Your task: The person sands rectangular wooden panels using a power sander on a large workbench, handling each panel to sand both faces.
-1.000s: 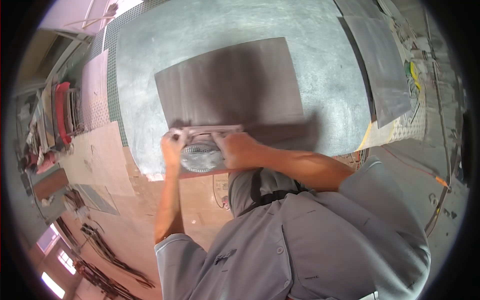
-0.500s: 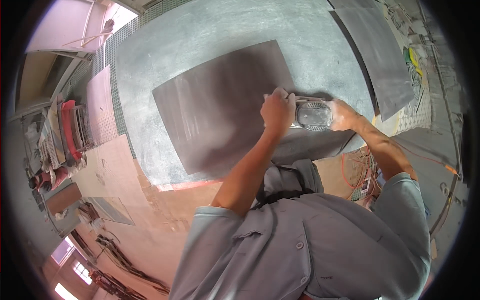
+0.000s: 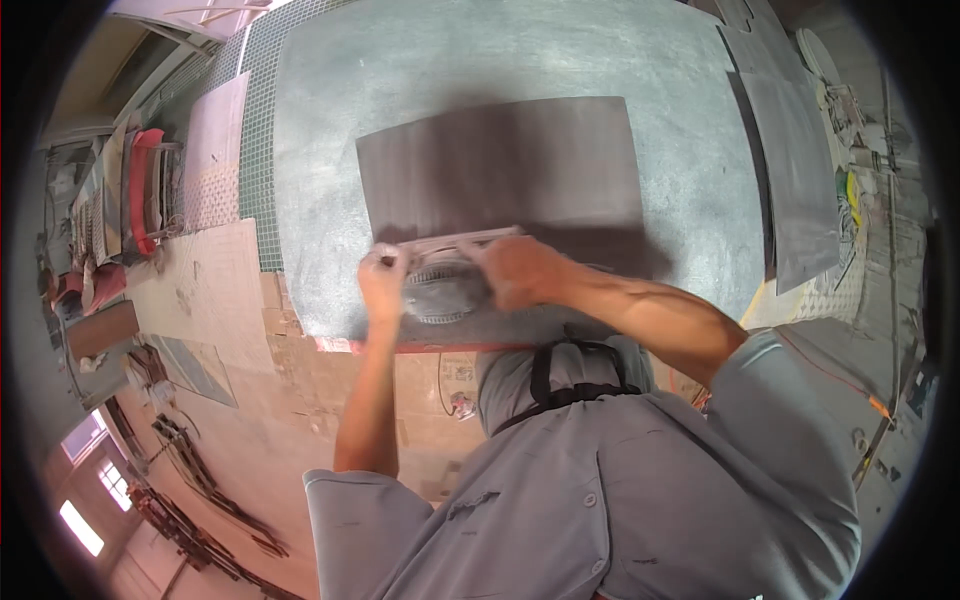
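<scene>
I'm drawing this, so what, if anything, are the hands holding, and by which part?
A ribbed grey tool, a bit blurred: the left hand grips its left end, the right hand its right side.

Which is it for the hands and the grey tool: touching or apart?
Touching: the head view shows the left hand and right hand gripping opposite sides of the grey tool.

Blur in the thick of it!
Left hand and right hand smear around the grey tool, its underside hidden; the dark sheet lies partly covered; the pale tabletop runs off the top edge, the grey shirt off the bottom.
</scene>
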Tool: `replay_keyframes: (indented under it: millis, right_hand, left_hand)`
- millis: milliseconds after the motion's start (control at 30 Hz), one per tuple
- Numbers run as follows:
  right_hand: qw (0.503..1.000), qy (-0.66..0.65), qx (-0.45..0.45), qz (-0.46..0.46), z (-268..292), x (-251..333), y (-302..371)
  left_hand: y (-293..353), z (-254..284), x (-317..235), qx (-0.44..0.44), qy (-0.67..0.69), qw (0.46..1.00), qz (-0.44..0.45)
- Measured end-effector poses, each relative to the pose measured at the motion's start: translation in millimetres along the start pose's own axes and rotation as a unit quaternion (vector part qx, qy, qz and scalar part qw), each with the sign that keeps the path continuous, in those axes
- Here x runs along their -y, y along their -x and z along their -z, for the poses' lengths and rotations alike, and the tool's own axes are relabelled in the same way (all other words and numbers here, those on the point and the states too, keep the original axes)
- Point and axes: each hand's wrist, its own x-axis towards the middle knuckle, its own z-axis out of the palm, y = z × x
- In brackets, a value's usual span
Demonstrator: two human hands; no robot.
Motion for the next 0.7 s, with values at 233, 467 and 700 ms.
replay_keyframes:
  millis: [233,467,700]
  right_hand:
    - [0.995,-0.040,-0.024,0.092,-57.9,76.0,-110.6]
    - [0.991,-0.081,-0.088,0.068,-55.3,71.4,-117.0]
    - [0.989,-0.064,-0.128,-0.026,3.3,-34.1,-3.4]
  left_hand:
    - [-32.2,121.9,72.4,-0.012,0.051,0.994,0.101]
    - [-71.4,125.2,55.7,0.018,-0.028,0.995,0.095]
    - [-72.6,-26.4,-87.1,0.057,-0.006,0.998,0.028]
